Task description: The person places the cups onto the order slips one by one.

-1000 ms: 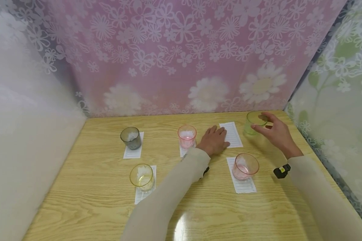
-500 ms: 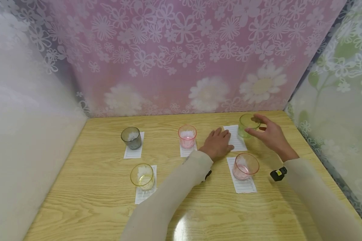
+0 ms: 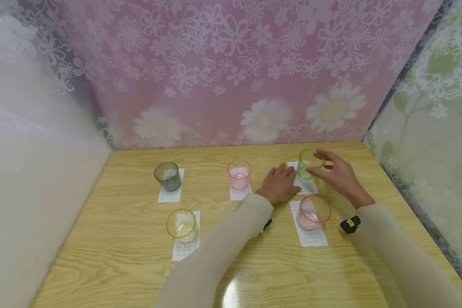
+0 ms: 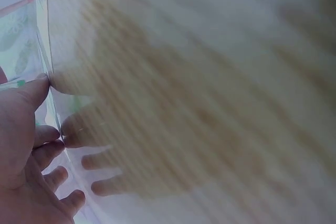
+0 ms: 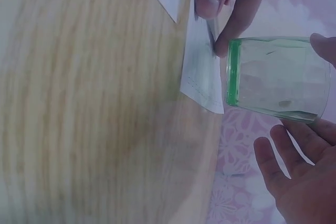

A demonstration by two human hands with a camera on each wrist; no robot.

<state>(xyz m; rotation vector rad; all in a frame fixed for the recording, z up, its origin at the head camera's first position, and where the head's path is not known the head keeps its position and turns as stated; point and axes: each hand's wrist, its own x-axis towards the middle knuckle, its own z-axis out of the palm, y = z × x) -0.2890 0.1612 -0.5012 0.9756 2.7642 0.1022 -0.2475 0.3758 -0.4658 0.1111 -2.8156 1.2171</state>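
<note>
My right hand (image 3: 338, 174) grips a clear green cup (image 3: 305, 170) near its rim, thumb on one side and fingers on the other. The cup is upright, and in the right wrist view its green base (image 5: 233, 72) is close over a white lined paper slip (image 3: 308, 187). My left hand (image 3: 279, 184) lies palm down with fingers extended at the left side of that slip, its fingertips on the slip's edge. In the left wrist view the fingertips (image 4: 44, 153) touch the tabletop. Just in front stands a pink cup (image 3: 312, 214) on another slip (image 3: 312, 237).
A second pink cup (image 3: 238, 175) stands left of my left hand, on its own slip. Farther left are a grey cup (image 3: 168, 177) and a yellow cup (image 3: 182, 226), also on slips. White bits show inside these cups. A pink flowered curtain (image 3: 223, 85) borders the table's back.
My right hand has brought the green cup leftward, from beside the slip to over it. The slip has shifted slightly right and toward me, along with my left hand.
</note>
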